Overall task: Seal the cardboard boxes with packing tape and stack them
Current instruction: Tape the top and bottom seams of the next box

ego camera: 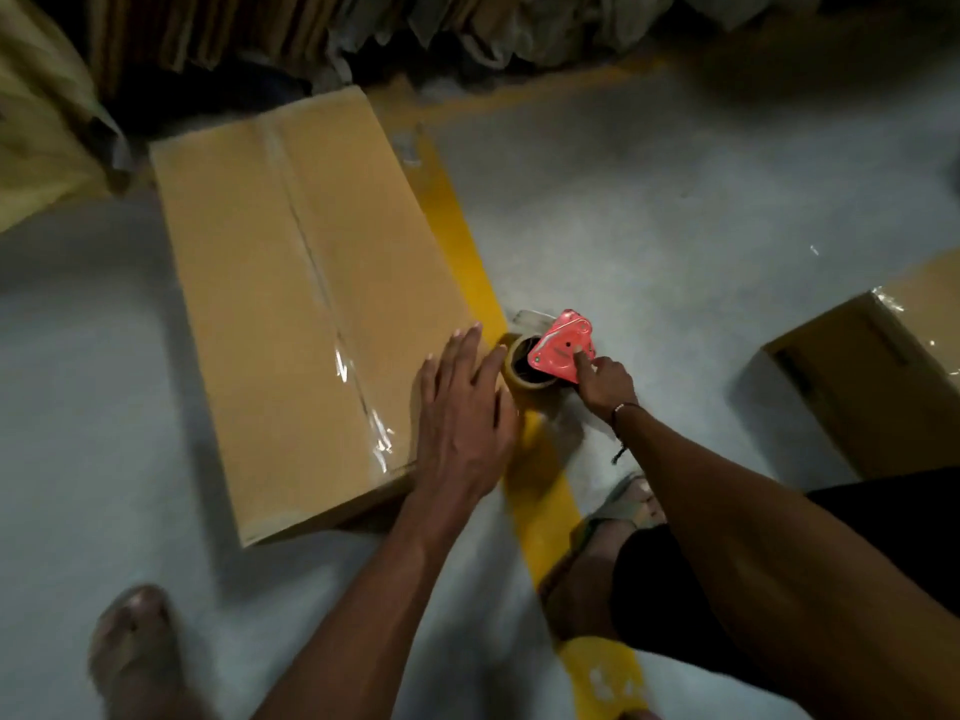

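A large cardboard box (291, 304) lies flat on the grey floor, with clear tape running along its centre seam. My left hand (462, 413) hovers with straight fingers over the box's near right corner. Just right of the box, my right hand (602, 381) grips a red tape dispenser (561, 345) holding a roll of brownish packing tape (519, 366), down at the floor on the yellow line. A second cardboard box (872, 376) with tape on its top stands at the right edge.
A yellow painted line (467, 252) crosses the floor beside the box. Flattened cartons and plastic-wrapped goods (363, 33) line the back. A tan sack (36, 122) sits at the far left. My sandalled feet (135, 652) stand near the bottom.
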### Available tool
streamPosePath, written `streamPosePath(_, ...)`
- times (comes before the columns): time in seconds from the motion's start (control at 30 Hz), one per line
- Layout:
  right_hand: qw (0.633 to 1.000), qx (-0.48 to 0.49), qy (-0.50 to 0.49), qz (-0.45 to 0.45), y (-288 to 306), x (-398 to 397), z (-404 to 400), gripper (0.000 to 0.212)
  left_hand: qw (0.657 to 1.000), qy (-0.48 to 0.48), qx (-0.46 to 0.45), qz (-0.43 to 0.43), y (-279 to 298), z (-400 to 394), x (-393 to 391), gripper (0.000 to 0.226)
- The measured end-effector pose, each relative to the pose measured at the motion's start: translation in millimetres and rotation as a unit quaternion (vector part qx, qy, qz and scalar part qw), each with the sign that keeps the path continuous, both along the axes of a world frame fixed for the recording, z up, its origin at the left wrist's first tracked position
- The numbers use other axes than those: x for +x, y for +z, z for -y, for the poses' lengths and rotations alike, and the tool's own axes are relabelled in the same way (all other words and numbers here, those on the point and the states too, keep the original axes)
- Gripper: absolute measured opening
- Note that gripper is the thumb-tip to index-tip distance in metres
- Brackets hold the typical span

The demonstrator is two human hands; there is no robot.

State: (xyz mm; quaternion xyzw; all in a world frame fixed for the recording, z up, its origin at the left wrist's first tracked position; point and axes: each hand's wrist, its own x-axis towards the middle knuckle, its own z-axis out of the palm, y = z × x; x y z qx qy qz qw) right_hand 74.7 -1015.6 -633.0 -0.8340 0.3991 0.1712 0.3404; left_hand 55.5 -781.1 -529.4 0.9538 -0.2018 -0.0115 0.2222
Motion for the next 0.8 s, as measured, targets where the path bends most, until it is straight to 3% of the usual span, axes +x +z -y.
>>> streamPosePath(0.1,0.999,0.009,0.015,-0.047,-27.9,12.2,5.3,0.116,0.999,0.004,0.033,0.004,-9.9,9.1,1.2,0.047)
streamPosePath(0.13,0.998,0.014,0.012,-0.054,-34.4,12.5,4.8,0.12,0.999,0.004,0.042,0.006,-11.3,9.4,-0.1,0.046)
streamPosePath(0.3,0.998,-0.013,-0.05,-0.04,-38.8,8.2,-3.8,0.089,0.999,-0.005,0.04,0.004,-12.9,6.2,0.0,0.046)
streamPosePath(0.43,0.998,0.013,-0.046,-0.049,-19.2,6.7,-8.3,0.087,0.999,-0.007,0.053,0.007,-12.5,7.6,-1.0,0.045)
streamPosePath(0.63,0.996,0.038,-0.035,0.07,85.9,17.2,-1.5,0.096,0.997,-0.045,0.024,-0.063,24.0,-6.0,10.4,0.05)
streamPosePath(0.8,0.986,0.022,0.024,0.166,203.3,25.6,-10.2,0.105,0.998,0.019,-0.026,-0.062,110.3,-55.7,11.4,0.037)
